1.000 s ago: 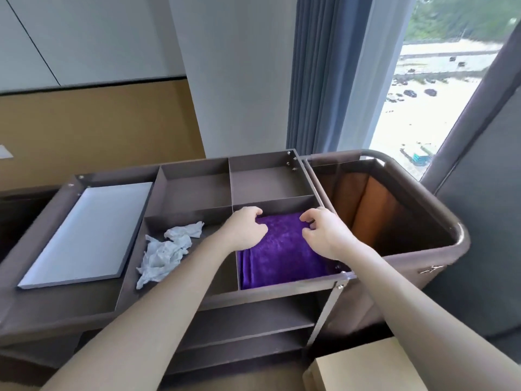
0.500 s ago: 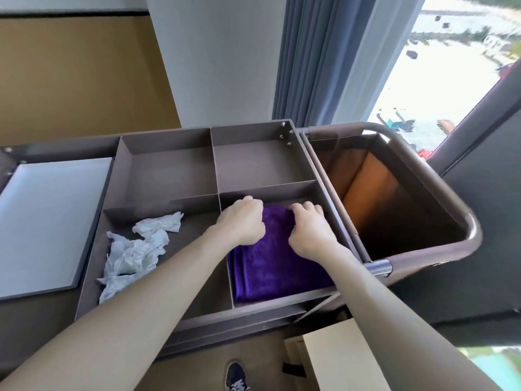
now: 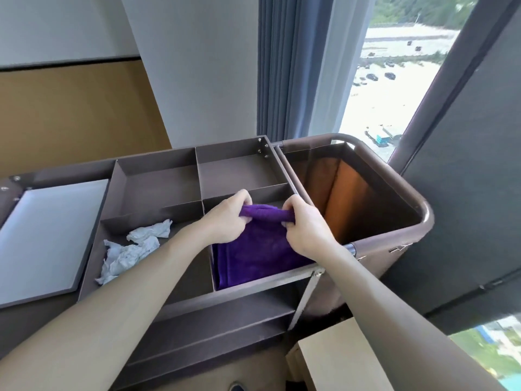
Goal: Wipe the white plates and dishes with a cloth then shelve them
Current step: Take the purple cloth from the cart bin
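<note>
Left hand and right hand: each grip pinches the far edge of the purple cloth, raised within the cart's near-right compartment.

My left hand and right hand covered the gathered ends of the purple cloth, my fingertips buried in its fold; the left edge cut off the grey tray; the bottom edge clipped a dark shoe and a tan box.
</note>
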`<state>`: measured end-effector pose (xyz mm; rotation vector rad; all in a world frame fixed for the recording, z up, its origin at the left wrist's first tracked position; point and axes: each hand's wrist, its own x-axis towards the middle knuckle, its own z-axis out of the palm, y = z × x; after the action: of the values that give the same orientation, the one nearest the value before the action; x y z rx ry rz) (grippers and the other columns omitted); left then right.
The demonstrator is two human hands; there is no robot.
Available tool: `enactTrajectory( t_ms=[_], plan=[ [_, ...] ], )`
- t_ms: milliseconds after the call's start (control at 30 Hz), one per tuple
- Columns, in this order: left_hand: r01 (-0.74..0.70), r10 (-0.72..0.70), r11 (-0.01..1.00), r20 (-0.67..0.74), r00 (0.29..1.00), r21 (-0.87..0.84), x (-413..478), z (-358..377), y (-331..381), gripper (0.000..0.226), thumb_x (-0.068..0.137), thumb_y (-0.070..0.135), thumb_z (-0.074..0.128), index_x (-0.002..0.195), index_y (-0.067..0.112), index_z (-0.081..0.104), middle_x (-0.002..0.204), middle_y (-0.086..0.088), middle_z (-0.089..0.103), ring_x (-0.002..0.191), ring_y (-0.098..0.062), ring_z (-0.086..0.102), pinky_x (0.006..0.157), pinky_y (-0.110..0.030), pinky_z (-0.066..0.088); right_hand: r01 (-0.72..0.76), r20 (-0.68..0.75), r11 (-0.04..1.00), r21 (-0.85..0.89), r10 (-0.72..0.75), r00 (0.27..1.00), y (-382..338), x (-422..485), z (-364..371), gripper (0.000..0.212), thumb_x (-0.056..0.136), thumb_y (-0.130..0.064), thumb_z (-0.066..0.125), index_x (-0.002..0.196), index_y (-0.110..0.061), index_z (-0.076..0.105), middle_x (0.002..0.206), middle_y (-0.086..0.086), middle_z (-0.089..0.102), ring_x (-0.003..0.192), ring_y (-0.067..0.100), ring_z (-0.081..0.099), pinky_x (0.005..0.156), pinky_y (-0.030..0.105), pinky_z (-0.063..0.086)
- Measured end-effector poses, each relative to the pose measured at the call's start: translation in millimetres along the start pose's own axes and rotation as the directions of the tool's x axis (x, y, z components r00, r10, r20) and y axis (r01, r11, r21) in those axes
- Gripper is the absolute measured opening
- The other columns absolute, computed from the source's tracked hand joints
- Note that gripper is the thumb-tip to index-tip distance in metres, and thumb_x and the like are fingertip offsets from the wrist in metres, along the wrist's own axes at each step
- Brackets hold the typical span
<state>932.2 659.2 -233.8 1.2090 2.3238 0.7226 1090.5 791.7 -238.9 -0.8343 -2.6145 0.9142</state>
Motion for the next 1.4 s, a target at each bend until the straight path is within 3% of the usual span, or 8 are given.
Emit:
enactTrajectory(
  t_ms=[200,467,567,767,933,1233,1300,1400],
  plan=[
    [-0.209,0.196,0.977,-0.212,0.957,-0.044,-19,-23,82,0.016,0.104,0.010,0.051,0.100,0.026,0.049,0.091,0.004,0.064,0.080,-0.015,0.056,0.075,-0.036,0.045,0.106,-0.297,0.912,0.397,0.019,0.955,-3,-44,-66,0.020,0.095,-0.011,0.071,0.107,-0.024,0.062,0.094,-0.016,0.064,0.087,0.001,0.062,0.068,0.008,0.049],
    [-0.511,0.453,0.842,-0.287,0.844,-0.174,-64,11,216,0.028,0.098,0.001,0.064,0.092,0.028,0.058,0.094,0.013,0.063,0.080,0.005,0.057,0.074,-0.012,0.039,0.220,-0.613,0.869,0.443,0.115,0.782,35,-146,-162,0.022,0.086,-0.008,0.077,0.091,-0.024,0.062,0.085,-0.010,0.069,0.079,0.013,0.066,0.070,0.032,0.057],
    [-0.512,0.476,0.820,-0.192,0.858,-0.255,-75,57,247,0.021,0.096,0.003,0.068,0.097,0.024,0.064,0.095,0.014,0.069,0.082,0.006,0.062,0.074,-0.010,0.042,0.171,-0.659,0.892,0.418,0.169,0.733,68,-197,-182,0.023,0.088,-0.005,0.075,0.093,-0.022,0.060,0.087,-0.009,0.069,0.080,0.018,0.069,0.072,0.040,0.059],
    [-0.506,0.556,0.799,0.078,0.827,-0.324,-95,168,290,0.023,0.089,0.008,0.078,0.098,0.028,0.071,0.102,0.004,0.074,0.094,-0.011,0.070,0.088,-0.031,0.057,-0.062,-0.731,0.928,0.367,0.329,0.598,147,-310,-190,0.027,0.089,0.000,0.072,0.098,-0.022,0.060,0.093,-0.012,0.065,0.082,0.016,0.069,0.071,0.044,0.060],
    [-0.459,0.606,0.778,0.316,0.730,-0.429,-118,245,309,0.013,0.095,0.007,0.068,0.093,0.018,0.063,0.081,0.007,0.063,0.065,-0.004,0.054,0.063,-0.017,0.044,-0.218,-0.811,0.908,0.359,0.419,0.408,182,-389,-173,0.029,0.086,0.008,0.070,0.089,-0.017,0.057,0.105,0.004,0.059,0.086,0.026,0.066,0.063,0.024,0.053],
    [-0.200,0.471,0.873,0.658,0.588,-0.446,-141,332,270,0.012,0.104,0.011,0.056,0.100,0.021,0.054,0.089,0.003,0.064,0.077,-0.012,0.055,0.065,-0.022,0.044,-0.460,-0.600,0.642,0.613,0.757,0.257,195,-444,-104,0.025,0.093,-0.005,0.065,0.084,-0.024,0.052,0.110,-0.010,0.066,0.102,0.021,0.063,0.084,0.040,0.054],
    [-0.154,0.443,0.886,0.698,0.563,-0.438,-145,342,256,0.015,0.104,0.010,0.056,0.106,0.025,0.059,0.100,0.000,0.068,0.088,-0.017,0.060,0.074,-0.030,0.048,-0.515,-0.588,0.608,0.604,0.776,0.227,193,-448,-86,0.024,0.093,-0.006,0.064,0.086,-0.025,0.052,0.109,-0.009,0.061,0.106,0.019,0.059,0.087,0.038,0.051],
    [-0.105,0.435,0.884,0.720,0.540,-0.455,-153,350,235,0.028,0.101,0.003,0.056,0.113,0.027,0.064,0.109,-0.005,0.070,0.096,-0.020,0.065,0.076,-0.030,0.052,-0.513,-0.575,0.590,0.623,0.790,0.212,192,-456,-62,0.023,0.092,-0.002,0.063,0.086,-0.023,0.054,0.093,-0.004,0.064,0.087,0.014,0.059,0.076,0.028,0.050]
  ],
)
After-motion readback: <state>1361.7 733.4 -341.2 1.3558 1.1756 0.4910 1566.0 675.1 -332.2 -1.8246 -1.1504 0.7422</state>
